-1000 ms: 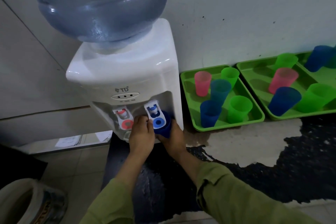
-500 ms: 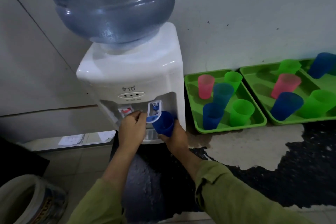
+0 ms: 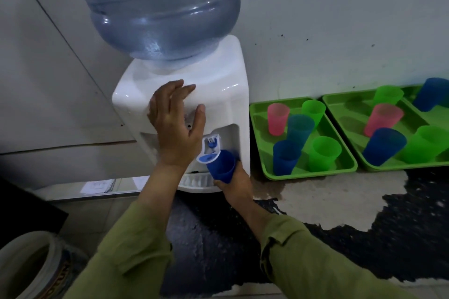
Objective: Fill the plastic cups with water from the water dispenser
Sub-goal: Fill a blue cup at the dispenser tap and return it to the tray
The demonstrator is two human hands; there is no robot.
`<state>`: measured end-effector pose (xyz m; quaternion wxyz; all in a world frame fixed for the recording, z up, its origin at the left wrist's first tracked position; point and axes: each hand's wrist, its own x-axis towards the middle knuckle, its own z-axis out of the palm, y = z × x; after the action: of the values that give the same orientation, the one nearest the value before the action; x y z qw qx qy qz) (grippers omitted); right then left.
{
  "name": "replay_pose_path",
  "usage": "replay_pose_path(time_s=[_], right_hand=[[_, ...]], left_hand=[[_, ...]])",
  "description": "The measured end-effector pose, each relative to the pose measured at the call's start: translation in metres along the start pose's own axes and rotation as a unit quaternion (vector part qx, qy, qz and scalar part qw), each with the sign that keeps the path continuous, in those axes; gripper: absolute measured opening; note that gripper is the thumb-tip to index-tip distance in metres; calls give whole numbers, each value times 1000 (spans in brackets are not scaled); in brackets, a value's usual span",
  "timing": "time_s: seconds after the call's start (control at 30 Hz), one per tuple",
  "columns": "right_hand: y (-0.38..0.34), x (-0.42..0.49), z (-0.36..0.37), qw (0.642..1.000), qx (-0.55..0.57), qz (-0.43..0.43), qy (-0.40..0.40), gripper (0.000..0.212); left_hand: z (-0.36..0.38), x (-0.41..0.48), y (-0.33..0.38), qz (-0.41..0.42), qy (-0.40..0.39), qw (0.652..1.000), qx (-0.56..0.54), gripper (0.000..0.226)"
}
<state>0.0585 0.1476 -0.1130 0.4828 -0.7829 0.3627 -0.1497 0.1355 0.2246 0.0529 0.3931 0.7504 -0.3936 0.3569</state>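
**Left hand** (image 3: pixel 177 124): released, fingers straight and spread, thumb apart. It lies over the upper front of the water dispenser (image 3: pixel 218 94), above the taps. It holds nothing; how firmly it presses cannot be told.

**Right hand** (image 3: pixel 234 182): grasping the blue cup (image 3: pixel 222 165) low on its body, fingers wrapped round the base from beneath.

**Blue cup:** translucent blue plastic, tapered, wider at the mouth. It sits in the dispenser's recess, above the white drip tray (image 3: pixel 194 181), with its rim against the lever of the blue tap (image 3: pixel 211 149). The long axis is close to upright, with the mouth tipped up and towards the tap and the base down in the hand. Any water inside cannot be seen.

**Water dispenser:** white, at the left end of the table (image 3: pixel 340 201), carrying an upturned blue bottle (image 3: pixel 158 7).

**Trays:** two green trays along the table's back edge, side by side. The nearer tray (image 3: pixel 311 173) is just beside the dispenser and holds five upright cups, pink, green and blue. The farther tray (image 3: pixel 398 167) holds more in the same colours.
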Motion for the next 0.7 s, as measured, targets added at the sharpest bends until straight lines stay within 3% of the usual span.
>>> replay_pose_path(time_s=[0.13,0.7], right_hand=[[0,1,-2,1000,-6,3,-8,62],[-2,1,-7,999,-37,-1,-24,60]], left_hand=[[7,3,-7,-7,-33,999,34,33],[17,2,-13,11,-6,998,57,35]])
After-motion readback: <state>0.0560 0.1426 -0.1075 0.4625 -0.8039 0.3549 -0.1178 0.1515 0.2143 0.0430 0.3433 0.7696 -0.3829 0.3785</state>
